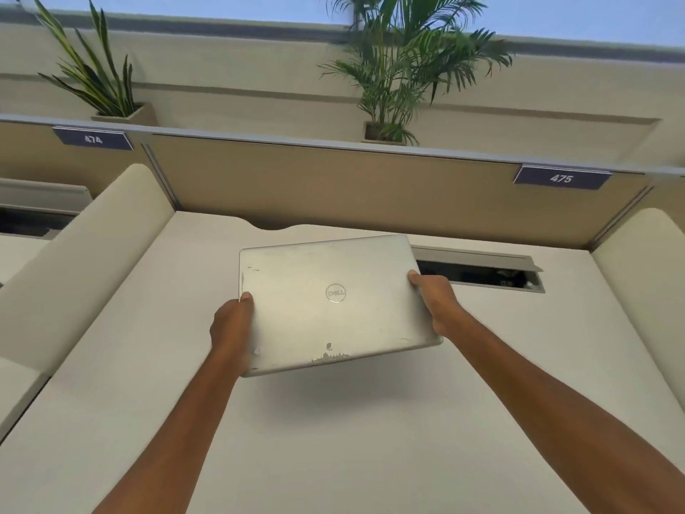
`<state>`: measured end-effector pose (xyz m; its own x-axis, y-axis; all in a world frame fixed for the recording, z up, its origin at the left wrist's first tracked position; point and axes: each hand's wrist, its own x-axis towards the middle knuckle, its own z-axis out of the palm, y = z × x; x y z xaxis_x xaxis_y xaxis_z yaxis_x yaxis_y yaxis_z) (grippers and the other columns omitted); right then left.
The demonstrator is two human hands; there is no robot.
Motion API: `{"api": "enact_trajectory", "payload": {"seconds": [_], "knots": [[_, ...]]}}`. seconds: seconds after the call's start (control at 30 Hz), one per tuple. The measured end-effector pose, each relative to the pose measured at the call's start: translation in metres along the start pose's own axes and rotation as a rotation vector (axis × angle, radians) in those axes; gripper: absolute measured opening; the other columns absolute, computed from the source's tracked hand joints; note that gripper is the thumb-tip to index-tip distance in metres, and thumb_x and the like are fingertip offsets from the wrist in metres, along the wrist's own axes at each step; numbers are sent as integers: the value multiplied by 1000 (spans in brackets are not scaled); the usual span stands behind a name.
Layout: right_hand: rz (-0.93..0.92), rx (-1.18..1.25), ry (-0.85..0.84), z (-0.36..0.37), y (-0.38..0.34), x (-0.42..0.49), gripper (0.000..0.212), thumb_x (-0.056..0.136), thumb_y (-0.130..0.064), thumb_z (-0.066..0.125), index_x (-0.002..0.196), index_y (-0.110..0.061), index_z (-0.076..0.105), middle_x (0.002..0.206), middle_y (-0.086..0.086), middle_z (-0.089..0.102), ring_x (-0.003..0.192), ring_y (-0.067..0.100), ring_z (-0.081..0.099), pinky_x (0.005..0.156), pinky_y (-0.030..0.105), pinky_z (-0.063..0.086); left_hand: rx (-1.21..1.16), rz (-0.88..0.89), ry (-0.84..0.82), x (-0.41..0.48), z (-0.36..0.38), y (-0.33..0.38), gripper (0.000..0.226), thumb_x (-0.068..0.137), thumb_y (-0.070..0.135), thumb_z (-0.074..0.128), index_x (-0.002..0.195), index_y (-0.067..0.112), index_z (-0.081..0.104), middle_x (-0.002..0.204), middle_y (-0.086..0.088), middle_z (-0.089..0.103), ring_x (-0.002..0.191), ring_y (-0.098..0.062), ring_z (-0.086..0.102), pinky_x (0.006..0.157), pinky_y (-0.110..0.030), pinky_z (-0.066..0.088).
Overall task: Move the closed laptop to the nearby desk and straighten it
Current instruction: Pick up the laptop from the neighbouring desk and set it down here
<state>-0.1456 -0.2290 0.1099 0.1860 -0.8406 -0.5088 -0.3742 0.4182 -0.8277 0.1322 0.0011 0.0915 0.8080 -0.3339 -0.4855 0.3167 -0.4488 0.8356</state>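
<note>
**Two hands, one laptop in the air**

Both hands are clamped on the closed silver laptop (333, 302), left hand (231, 328) on its left edge, right hand (435, 302) on the right edge, thumbs on top. It's held up above the pale bench (333, 439), tilted a bit, shadow underneath. Open cable hatch (482, 272) sits just right of it. Partition behind carries a 475 tag (561, 178), and potted plants (400, 68) above that

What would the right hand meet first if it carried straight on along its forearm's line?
Probably the open cable hatch recessed in the white desk, beyond the right hand gripping the closed silver laptop; depth is unclear.
</note>
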Motion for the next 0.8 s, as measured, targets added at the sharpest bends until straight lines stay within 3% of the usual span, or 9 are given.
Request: {"api": "enact_trajectory", "payload": {"seconds": [0.1,0.2,0.27,0.4,0.47,0.53,0.6,0.73,0.8], "knots": [[-2,20,52,-31,16,-8,30,103,-40,65,106,-11,74,108,7,78,94,27,72,81,38,53,27,5,-19,-19,22,-7,36,101,47,54,85,16,56,100,-7,63,88,-32,54,70,-34,48],[10,42,83,-62,33,-17,26,104,-39,64,99,-14,71,107,6,77,92,25,70,85,40,52,53,23,-30,-39,45,-17,36,104,46,54,90,13,61,104,-8,67,91,-32,58,80,-39,50],[6,26,112,-79,46,-23,27,106,-39,61,96,-15,67,105,6,74,89,23,66,89,42,50,69,22,-40,-52,60,-24,37,106,45,54,93,11,63,101,-7,66,93,-33,59,78,-38,49],[13,-13,210,-110,76,-23,48,106,-40,58,113,7,65,114,20,70,89,24,57,85,41,43,78,36,-77,-71,85,-40,41,104,46,58,87,9,58,92,-6,61,85,-31,54,76,-39,46],[4,-50,279,-123,90,-25,44,106,-40,58,97,4,62,106,22,69,88,26,55,80,40,42,91,77,-99,-80,96,-48,37,104,44,64,83,14,55,89,-3,58,85,-30,52,73,-38,44],[-12,-73,351,-133,104,-26,38,105,-38,59,83,-7,54,89,15,59,80,26,50,70,38,39,97,97,-109,-87,109,-56,30,102,44,71,103,14,67,105,-3,65,100,-30,61,86,-40,54],[-30,-100,399,-143,119,-25,39,103,-36,60,77,-9,48,81,12,50,74,26,44,63,38,32,106,89,-112,-98,121,-63,38,100,43,75,121,12,68,119,-4,67,113,-30,64,97,-40,55],[-37,-101,447,-163,151,-23,39,99,-34,63,74,-11,44,77,10,41,71,25,37,62,38,26,139,70,-144,-110,142,-76,29,101,36,76,116,12,68,114,-5,68,103,-30,64,66,-28,46],[-34,-100,468,-170,164,-23,39,98,-33,65,73,-12,42,75,8,41,70,25,36,61,38,27,153,50,-160,-108,149,-87,28,100,34,76,116,11,71,115,-7,72,100,-31,66,74,-31,51]]}}
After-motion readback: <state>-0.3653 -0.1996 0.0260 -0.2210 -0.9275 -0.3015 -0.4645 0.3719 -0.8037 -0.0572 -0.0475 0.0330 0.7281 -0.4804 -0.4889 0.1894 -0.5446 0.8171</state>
